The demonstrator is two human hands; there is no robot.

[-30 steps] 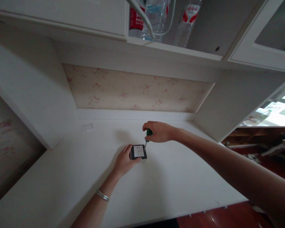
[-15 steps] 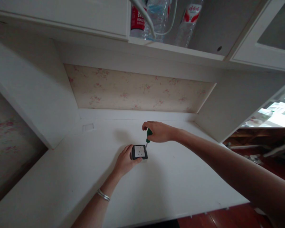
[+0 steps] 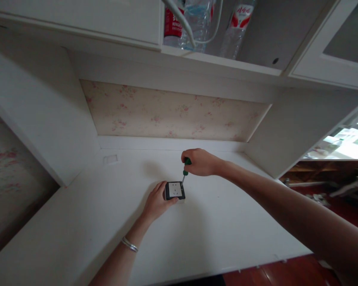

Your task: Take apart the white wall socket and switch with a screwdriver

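A wall socket (image 3: 175, 190) with a white face and a black surround lies face up on the white desktop. My left hand (image 3: 158, 201) grips it from the left, fingers along the far side and thumb at the near edge. In my right hand (image 3: 200, 162) is a screwdriver (image 3: 185, 172) with a green handle, held upright and slightly tilted. Its metal shaft runs down to the right part of the black surround; whether the tip sits in a screw is too small to tell.
A thin white frame (image 3: 111, 159) lies on the desktop (image 3: 232, 226) at the back left. Overhead, an open shelf holds plastic bottles (image 3: 238, 28) and a white cable (image 3: 185, 24). Side panels (image 3: 301, 127) close in the desk left and right.
My right hand has risen slightly and its fingers have curled closer round the screwdriver handle. The left hand and the socket have stayed in place.
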